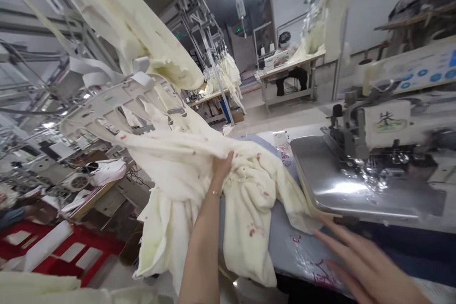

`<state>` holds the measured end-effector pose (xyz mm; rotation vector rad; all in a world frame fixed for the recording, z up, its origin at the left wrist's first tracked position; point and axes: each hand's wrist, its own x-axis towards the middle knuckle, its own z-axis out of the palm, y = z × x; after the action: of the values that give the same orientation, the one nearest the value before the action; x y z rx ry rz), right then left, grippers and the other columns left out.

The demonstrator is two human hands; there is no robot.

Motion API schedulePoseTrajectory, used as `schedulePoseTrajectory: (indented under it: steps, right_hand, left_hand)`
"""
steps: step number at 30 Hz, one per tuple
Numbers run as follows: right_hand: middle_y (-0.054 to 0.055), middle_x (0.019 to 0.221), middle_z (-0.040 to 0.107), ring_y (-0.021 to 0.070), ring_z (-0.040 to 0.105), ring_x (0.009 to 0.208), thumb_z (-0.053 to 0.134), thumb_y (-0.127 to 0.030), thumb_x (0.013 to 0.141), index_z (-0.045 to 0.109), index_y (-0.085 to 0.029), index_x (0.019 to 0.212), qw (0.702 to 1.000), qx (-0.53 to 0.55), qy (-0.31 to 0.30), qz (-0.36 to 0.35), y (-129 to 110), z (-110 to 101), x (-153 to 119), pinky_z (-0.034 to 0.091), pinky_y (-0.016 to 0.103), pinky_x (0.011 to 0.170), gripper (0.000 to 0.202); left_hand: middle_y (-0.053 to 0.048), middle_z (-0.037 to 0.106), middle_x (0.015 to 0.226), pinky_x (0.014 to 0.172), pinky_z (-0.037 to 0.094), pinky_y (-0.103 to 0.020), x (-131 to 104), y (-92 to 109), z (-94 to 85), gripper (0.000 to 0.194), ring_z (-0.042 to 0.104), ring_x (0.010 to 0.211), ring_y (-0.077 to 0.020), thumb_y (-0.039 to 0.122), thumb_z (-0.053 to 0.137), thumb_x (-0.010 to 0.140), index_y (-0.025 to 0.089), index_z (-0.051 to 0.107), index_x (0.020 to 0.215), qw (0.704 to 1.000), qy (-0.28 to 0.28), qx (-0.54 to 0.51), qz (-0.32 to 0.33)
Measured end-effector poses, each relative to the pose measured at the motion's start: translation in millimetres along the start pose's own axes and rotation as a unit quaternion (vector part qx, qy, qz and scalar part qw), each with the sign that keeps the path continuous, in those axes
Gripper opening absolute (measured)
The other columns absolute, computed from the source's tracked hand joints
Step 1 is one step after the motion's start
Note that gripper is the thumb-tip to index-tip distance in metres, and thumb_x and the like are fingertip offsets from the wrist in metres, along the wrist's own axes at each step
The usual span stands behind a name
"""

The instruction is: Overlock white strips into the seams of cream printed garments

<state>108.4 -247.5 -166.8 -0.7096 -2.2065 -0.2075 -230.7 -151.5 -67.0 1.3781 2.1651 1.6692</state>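
A cream knit garment (249, 190) with small reddish marks lies bunched over the grey-blue table surface (285, 251). My left hand (223, 166) is closed on its cloth near the middle, with the fingertips partly hidden in the folds. One narrow end of the garment stretches right, to the edge of the sewing machine's metal bed plate (377, 199). There my right hand (363, 256) reaches in, fingers stretched and apart, the fingertips at or beside that cloth end. Whether they touch it is hard to tell. More cream cloth hangs down left of my left forearm.
A sewing machine head (388, 123) stands at the right. On the left, a grey slotted plastic rack (117, 104) has cream cloth draped by it, and more cloth (142, 23) hangs above. A red plastic crate (64, 251) sits low left. Another person works at a far table (292, 64).
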Motion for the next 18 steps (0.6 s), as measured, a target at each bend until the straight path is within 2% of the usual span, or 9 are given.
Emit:
schedulePoseTrajectory:
  steps: [2,3,7,9,11,13,14,16,18]
  right_hand:
    - [0.009,0.138,0.049,0.0193,0.053,0.12,0.032,-0.004,0.083,0.038,-0.019,0.14,0.996,-0.076,-0.007,-0.055,-10,15,20,0.052,0.03,0.092,0.06]
    - [0.013,0.135,0.05,0.0219,0.055,0.117,0.031,0.002,0.076,0.034,-0.013,0.142,0.991,-0.125,-0.002,-0.051,-16,24,30,0.053,0.032,0.089,0.068]
    - [0.028,0.123,0.053,0.0307,0.064,0.091,0.036,0.009,0.068,0.035,0.002,0.135,0.975,-0.218,0.021,0.039,-27,53,62,0.055,0.036,0.064,0.067]
    - [0.023,0.099,0.062,0.0255,0.064,0.071,0.037,0.01,0.067,0.049,0.002,0.119,0.973,-0.224,0.012,0.049,-26,60,74,0.05,0.031,0.05,0.054]
    - [0.009,0.075,0.058,0.0189,0.058,0.059,0.039,0.01,0.067,0.056,-0.006,0.096,0.978,-0.207,-0.003,0.03,-26,60,81,0.044,0.026,0.045,0.038]
    - [0.003,0.074,0.055,0.0155,0.057,0.065,0.044,0.007,0.073,0.055,-0.011,0.089,0.985,-0.173,-0.011,0.0,-35,57,81,0.047,0.024,0.052,0.027]
    - [0.003,0.08,0.056,0.0149,0.057,0.071,0.048,0.003,0.077,0.055,-0.011,0.091,0.988,-0.155,-0.01,-0.016,-44,57,78,0.049,0.026,0.06,0.022]
    - [0.003,0.091,0.058,0.0153,0.058,0.083,0.053,-0.008,0.084,0.056,-0.012,0.103,0.992,-0.118,0.001,-0.047,-66,59,66,0.051,0.032,0.074,0.019]
    - [0.005,0.094,0.059,0.0174,0.058,0.09,0.052,-0.016,0.088,0.057,-0.013,0.105,0.994,-0.081,0.017,-0.065,-88,64,48,0.051,0.036,0.08,0.018]
  left_hand:
    - [-0.01,0.056,0.127,0.097,0.047,-0.048,-10,-26,-15.2,0.033,0.056,0.114,-0.0251,0.034,0.058,0.092,0.016,0.057,0.12,0.999,-0.024,0.019,-0.024]
    - [-0.01,0.055,0.128,0.098,0.046,-0.049,-12,-36,-24.3,0.034,0.055,0.115,-0.0252,0.034,0.058,0.092,0.016,0.056,0.121,0.999,-0.032,0.03,-0.033]
    - [-0.012,0.056,0.13,0.105,0.041,-0.045,-21,-45,-61.7,0.037,0.052,0.122,-0.0253,0.036,0.057,0.091,0.017,0.056,0.122,0.994,-0.069,0.079,-0.028]
    - [-0.014,0.059,0.127,0.11,0.036,-0.045,-38,-33,-76.3,0.037,0.048,0.126,-0.0292,0.035,0.064,0.084,0.016,0.061,0.115,0.99,-0.087,0.115,-0.005]
    - [-0.017,0.062,0.12,0.111,0.03,-0.053,-65,-13,-84.4,0.031,0.046,0.126,-0.0355,0.032,0.067,0.079,0.014,0.064,0.105,0.983,-0.094,0.154,0.02]
    - [-0.016,0.063,0.113,0.108,0.031,-0.056,-97,12,-84.0,0.023,0.048,0.122,-0.0358,0.03,0.058,0.084,0.015,0.064,0.101,0.977,-0.106,0.177,0.051]
    - [-0.014,0.063,0.112,0.107,0.034,-0.052,-112,25,-80.6,0.023,0.051,0.119,-0.0324,0.03,0.052,0.087,0.017,0.063,0.103,0.972,-0.128,0.178,0.081]
    - [-0.011,0.061,0.118,0.105,0.04,-0.041,-133,46,-68.2,0.031,0.053,0.117,-0.0247,0.03,0.046,0.092,0.019,0.056,0.118,0.945,-0.221,0.176,0.165]
    - [-0.01,0.059,0.12,0.1,0.045,-0.035,-142,57,-51.8,0.04,0.055,0.113,-0.0221,0.033,0.051,0.09,0.019,0.049,0.128,0.891,-0.342,0.194,0.228]
